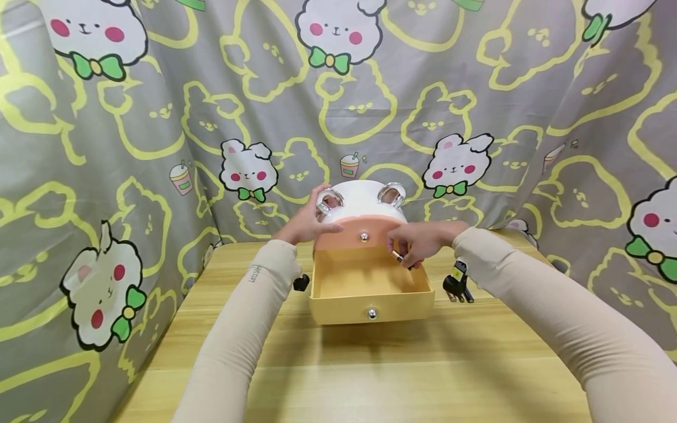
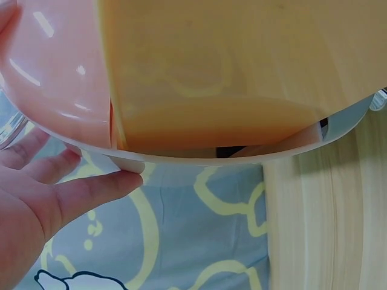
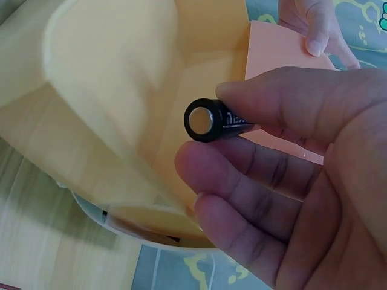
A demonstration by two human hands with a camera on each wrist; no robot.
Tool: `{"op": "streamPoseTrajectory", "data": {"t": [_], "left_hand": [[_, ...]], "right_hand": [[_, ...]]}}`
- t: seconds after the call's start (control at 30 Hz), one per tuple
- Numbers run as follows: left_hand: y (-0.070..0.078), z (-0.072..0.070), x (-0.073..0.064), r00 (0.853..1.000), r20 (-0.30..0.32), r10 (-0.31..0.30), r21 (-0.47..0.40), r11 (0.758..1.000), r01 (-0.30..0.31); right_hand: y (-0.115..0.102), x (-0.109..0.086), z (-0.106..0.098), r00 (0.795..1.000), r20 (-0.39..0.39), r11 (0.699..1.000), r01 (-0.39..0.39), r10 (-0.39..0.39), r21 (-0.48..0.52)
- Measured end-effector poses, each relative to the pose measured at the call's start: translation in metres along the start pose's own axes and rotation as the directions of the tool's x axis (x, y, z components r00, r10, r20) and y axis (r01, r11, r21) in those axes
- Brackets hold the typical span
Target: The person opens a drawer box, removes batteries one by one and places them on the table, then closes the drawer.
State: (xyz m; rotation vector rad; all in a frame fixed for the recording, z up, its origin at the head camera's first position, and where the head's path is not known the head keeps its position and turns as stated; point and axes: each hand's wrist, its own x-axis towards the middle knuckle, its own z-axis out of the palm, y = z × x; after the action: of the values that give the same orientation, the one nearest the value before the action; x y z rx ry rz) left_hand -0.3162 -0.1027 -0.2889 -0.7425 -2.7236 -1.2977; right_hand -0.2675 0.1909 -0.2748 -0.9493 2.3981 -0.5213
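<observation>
A small battery [image 3: 202,121], black with a copper-coloured end, is pinched between thumb and fingers of my right hand [image 1: 420,239]. That hand is over the right side of a pulled-out yellow drawer [image 1: 370,310], whose visible floor is bare. The drawer belongs to a small white cabinet [image 1: 359,195] with clear ears. Above it is a pink drawer [image 1: 349,232] with a silver knob, pushed in. My left hand [image 1: 307,222] rests on the cabinet's left side, fingers extended along the wall, thumb by the pink front.
On the wooden table [image 1: 370,376], right of the cabinet, lies a black item [image 1: 458,285] with several prongs and a yellow label. A small black object [image 1: 301,282] lies to the left of the drawer. Patterned grey curtain [image 1: 359,106] surrounds the table's back and sides.
</observation>
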Motion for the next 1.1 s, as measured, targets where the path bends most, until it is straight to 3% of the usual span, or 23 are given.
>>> {"op": "streamPoseTrajectory", "data": {"t": [1.1], "left_hand": [[0.000,0.000,0.000,1.000,-0.006,0.010,0.000,1.000,-0.010]], "right_hand": [[0.022,-0.026,-0.004,0.997,-0.060,0.999,-0.045,0.047,0.027]]}}
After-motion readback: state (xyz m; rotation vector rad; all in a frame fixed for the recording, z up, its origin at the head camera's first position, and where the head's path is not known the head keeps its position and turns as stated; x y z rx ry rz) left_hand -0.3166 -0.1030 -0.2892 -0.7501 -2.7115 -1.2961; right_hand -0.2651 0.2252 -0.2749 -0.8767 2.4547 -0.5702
